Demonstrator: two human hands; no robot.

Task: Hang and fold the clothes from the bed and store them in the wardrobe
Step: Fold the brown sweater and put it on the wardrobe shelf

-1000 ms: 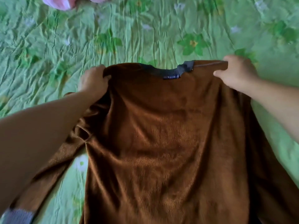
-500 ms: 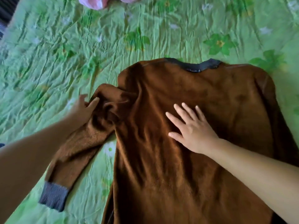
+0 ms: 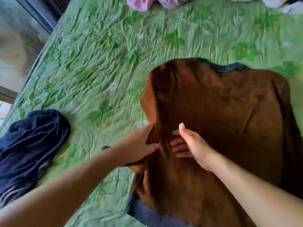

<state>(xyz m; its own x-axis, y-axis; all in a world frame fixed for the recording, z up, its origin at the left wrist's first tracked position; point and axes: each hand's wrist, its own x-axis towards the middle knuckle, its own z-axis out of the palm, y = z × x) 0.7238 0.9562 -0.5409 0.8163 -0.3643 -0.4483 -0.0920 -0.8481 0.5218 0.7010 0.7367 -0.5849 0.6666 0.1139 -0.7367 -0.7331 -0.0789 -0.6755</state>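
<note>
The left hand point(image 3: 139, 145) pinches a fold at the side of the brown fuzzy sweater point(image 3: 229, 120), with thumb and fingers curled round the cloth. Just beside it, at 3 o'clock, the right hand point(image 3: 195, 145) rests on the sweater. Its fingers press the cloth down and grip nothing.

The sweater lies on the green flowery bed point(image 3: 98, 63). Its dark blue collar point(image 3: 224, 68) is at 12 o'clock and its grey ribbed hem point(image 3: 147, 215) is at 6 o'clock. Its left side looks turned in over the middle.

I think the folding of this sweater has only just begun. The other side is not folded in yet, and then it must be folded up small.

More clothes wait on the bed. A dark blue velvety heap point(image 3: 32, 136) lies at 9 o'clock, pink clothes point(image 3: 141, 4) at 12 o'clock, and white clothes point(image 3: 278, 4) at 1 o'clock. No wardrobe shows, so putting away is all left to do.

The edge of the bed runs along at 10 o'clock, well apart from the sweater. Bare green bed lies between the sweater and the blue heap, so there is room to move that way. At 4 o'clock the sweater runs out of the picture, so I cannot tell the room there.
</note>
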